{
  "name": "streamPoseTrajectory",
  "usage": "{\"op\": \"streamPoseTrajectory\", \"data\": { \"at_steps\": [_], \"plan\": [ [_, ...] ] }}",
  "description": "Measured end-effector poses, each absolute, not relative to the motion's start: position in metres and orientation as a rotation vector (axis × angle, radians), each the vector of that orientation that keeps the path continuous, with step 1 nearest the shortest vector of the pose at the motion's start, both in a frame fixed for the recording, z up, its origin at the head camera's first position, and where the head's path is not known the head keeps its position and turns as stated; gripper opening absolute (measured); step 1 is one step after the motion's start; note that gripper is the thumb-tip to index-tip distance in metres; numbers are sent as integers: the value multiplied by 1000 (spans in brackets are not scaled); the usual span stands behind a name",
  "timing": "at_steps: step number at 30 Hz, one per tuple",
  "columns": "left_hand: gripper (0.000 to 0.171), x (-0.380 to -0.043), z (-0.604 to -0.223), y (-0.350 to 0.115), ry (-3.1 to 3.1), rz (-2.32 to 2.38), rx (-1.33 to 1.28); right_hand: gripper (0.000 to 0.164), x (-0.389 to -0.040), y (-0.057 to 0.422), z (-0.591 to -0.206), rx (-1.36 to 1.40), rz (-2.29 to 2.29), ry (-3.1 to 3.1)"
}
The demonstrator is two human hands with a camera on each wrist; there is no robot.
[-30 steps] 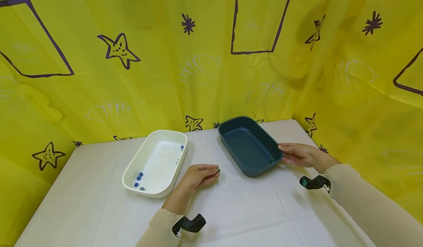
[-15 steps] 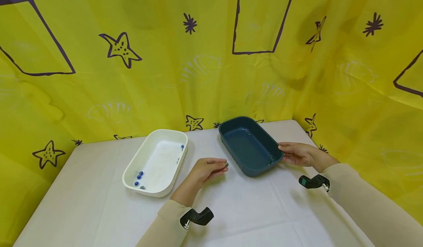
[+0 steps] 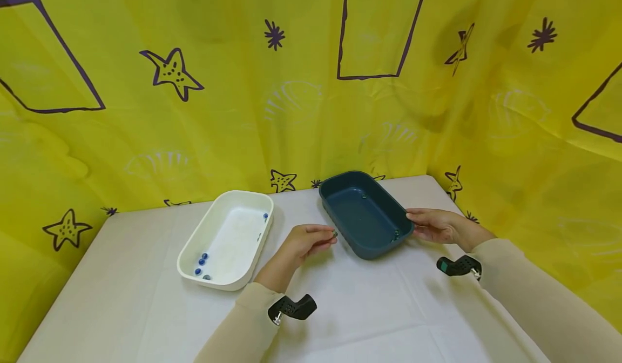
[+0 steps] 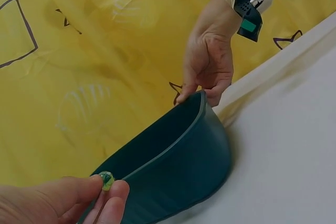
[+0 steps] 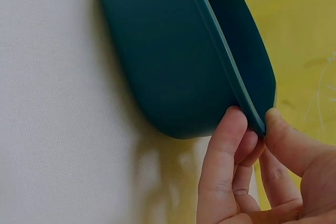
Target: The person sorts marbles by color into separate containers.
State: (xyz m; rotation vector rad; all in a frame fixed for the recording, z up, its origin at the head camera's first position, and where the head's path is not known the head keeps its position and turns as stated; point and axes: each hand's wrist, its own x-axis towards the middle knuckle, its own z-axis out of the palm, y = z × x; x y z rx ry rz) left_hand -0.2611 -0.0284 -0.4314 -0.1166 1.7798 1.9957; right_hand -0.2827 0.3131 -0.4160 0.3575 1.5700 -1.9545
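Note:
Between thumb and fingertips my left hand [image 3: 307, 242] pinches a green glass marble [image 4: 107, 180], close to the near left side of a dark teal tray [image 3: 367, 250]. In the left wrist view the marble overlaps the tray's rim. My right hand [image 3: 435, 226] grips the tray's right corner, thumb over the rim and fingers against the outer wall [image 5: 173, 72]. A few green marbles [image 3: 396, 233] lie in the teal tray, near its right front corner and at its far end. To the left, a white tray [image 3: 187, 266] holds several blue marbles [image 3: 201, 261].
Both trays stand on a white cloth-covered table [image 3: 350, 309]. A yellow curtain [image 3: 233, 114] with dark drawn stars and frames hangs behind and along the right side. Each wrist carries a black camera mount [image 3: 292, 307].
My left hand has moved right and slightly away from me with the marble, toward the teal tray. My right hand keeps its hold on the tray corner.

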Motion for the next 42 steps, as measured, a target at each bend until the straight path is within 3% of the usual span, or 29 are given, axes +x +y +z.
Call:
{"op": "streamPoseTrajectory", "data": {
  "at_steps": [13,22,42],
  "plan": [
    [27,-265,-425,-17,1760,1988,-114,25,-281,312,-416,346,-1960,1565],
    [28,-266,-424,-10,1697,2046,-83,19,-281,312,-416,376,-1951,1588],
    [27,-270,-425,3,1756,2011,-100,25,-279,311,-416,408,-1953,1586]
  ]
}}
